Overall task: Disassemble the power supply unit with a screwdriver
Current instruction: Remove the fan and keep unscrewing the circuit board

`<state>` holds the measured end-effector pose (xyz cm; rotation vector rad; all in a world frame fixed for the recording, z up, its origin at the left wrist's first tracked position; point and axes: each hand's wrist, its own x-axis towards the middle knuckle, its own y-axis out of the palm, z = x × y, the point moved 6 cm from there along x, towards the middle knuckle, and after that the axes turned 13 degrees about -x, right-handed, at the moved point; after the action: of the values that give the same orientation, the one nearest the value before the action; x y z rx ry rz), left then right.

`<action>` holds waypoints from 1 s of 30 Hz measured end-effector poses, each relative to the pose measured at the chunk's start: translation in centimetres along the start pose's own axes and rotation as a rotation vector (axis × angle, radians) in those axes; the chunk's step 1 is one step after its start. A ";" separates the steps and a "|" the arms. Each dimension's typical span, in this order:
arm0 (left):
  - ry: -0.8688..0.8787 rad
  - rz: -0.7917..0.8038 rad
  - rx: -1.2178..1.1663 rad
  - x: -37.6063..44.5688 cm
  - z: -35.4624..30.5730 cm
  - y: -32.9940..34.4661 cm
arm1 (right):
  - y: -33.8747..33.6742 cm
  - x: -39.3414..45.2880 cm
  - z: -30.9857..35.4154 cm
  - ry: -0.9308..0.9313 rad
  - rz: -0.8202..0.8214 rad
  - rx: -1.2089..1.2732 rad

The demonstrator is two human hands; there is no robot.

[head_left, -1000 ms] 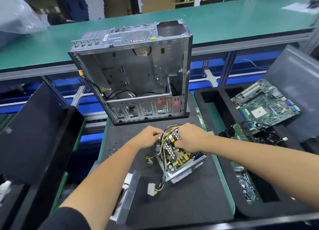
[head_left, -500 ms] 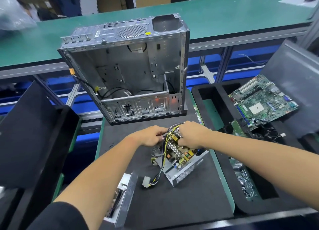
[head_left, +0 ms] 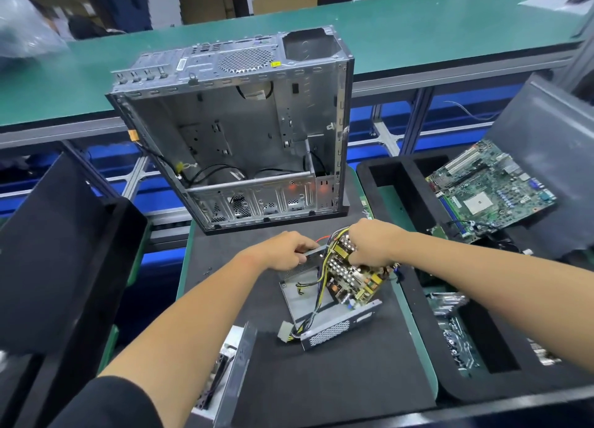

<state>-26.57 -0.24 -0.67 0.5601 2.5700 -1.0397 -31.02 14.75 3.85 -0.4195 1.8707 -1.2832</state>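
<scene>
The power supply's grey metal casing (head_left: pixel 302 305) lies open on the black mat, its perforated side wall (head_left: pixel 334 332) facing me. My left hand (head_left: pixel 286 249) grips the casing's far edge. My right hand (head_left: pixel 369 242) holds the circuit board (head_left: pixel 350 281), which is tilted up out of the casing toward the right. Yellow and black cables (head_left: pixel 321 286) run from the board through the casing to a white connector (head_left: pixel 285 331) on the mat. No screwdriver is in view.
An empty computer case (head_left: pixel 238 131) stands just behind the hands. A foam tray (head_left: pixel 411 299) at right holds a motherboard (head_left: pixel 488 186) and small parts. A metal cover (head_left: pixel 234 369) lies near my left forearm. A black panel (head_left: pixel 64 250) stands at left.
The circuit board has been lifted and tilted to the right, out of the casing, baring the casing's floor. My left hand has shifted onto the casing's far edge.
</scene>
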 end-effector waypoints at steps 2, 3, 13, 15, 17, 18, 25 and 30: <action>-0.003 0.005 -0.018 0.0 0.1 0.0 | -0.6 -0.1 -0.2 0.003 0.006 -0.028; -0.008 0.007 -0.019 0.0 0.1 0.1 | -1.0 -0.2 -0.3 0.003 0.010 -0.041; -0.033 -0.009 -0.025 -0.5 0.0 -0.1 | -6.0 -1.9 -4.3 0.055 -0.060 0.006; -0.055 -0.010 -0.120 -0.8 0.4 -0.1 | -7.3 -2.0 -4.8 0.059 -0.088 0.043; -0.086 0.021 -0.230 -1.1 0.6 0.2 | -8.8 -2.0 -5.2 0.067 -0.125 0.070; -0.091 0.041 -0.255 -1.4 0.5 0.3 | -9.5 -1.9 -5.3 0.071 -0.145 0.080; -0.010 -0.025 -0.315 -5.0 1.4 -1.5 | -11.5 0.3 -4.0 0.112 -0.218 0.261; -0.116 -0.284 -0.243 -9.0 5.4 -5.4 | -11.2 3.0 -0.1 0.128 -0.221 0.353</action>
<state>-20.48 -9.74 2.56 0.0726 2.6688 -0.7960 -34.75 8.06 12.55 -0.3690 1.6860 -1.7891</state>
